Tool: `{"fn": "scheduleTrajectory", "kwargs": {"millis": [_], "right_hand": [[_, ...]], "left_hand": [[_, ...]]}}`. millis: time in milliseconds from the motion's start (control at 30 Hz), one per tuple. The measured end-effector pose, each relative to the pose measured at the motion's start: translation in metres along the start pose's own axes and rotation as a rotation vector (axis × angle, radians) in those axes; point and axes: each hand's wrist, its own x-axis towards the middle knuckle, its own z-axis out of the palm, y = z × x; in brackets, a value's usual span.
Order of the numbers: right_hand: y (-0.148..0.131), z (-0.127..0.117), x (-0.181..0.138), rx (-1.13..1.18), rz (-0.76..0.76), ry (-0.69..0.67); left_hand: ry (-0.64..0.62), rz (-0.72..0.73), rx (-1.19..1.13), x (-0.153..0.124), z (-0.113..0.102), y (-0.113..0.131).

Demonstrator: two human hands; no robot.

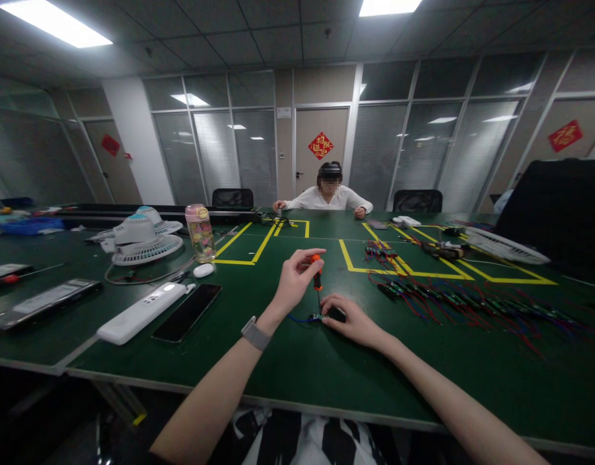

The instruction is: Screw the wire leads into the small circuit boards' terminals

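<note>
Item 1: my left hand point(294, 281), fingers closed round a screwdriver point(317, 276), upright, tip down.
Item 2: board point(318, 317), directly under that tip, on the table point(297, 368).
Item 3: my right hand point(353, 321), just right of the tip, laid over the board; whether it grips or only presses I cannot tell.
Item 4: wires point(447, 300), well right of both hands.
Item 5: phone point(187, 312), left of the grip.

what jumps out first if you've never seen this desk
Dead centre, the left hand holds an orange-handled screwdriver upright over a small wired board that the right hand pins to the green table. To the right sprawls a tangle of wired boards; a person sits opposite.
</note>
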Motion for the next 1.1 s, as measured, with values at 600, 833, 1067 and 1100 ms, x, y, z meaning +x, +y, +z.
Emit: {"fn": "scheduleTrajectory", "kwargs": {"millis": [600,833,1067,1100], "right_hand": [[0.0011,0.0004,-0.0003,0.001,-0.003,0.005],[0.0007,0.0004,-0.0002,0.006,0.006,0.005],[0.0011,0.0003,-0.0005,0.001,-0.007,0.001],[0.0015,0.0003,-0.0005,0.001,-0.006,0.002]], "left_hand": [[-0.093,0.006,-0.079,-0.0027,0.0031,0.0035],[-0.007,0.051,0.034,-0.0016,0.001,0.002],[-0.053,0.006,-0.018,0.0014,-0.0033,0.0022],[-0.026,0.017,0.011,0.0015,-0.0036,0.0022]]}}
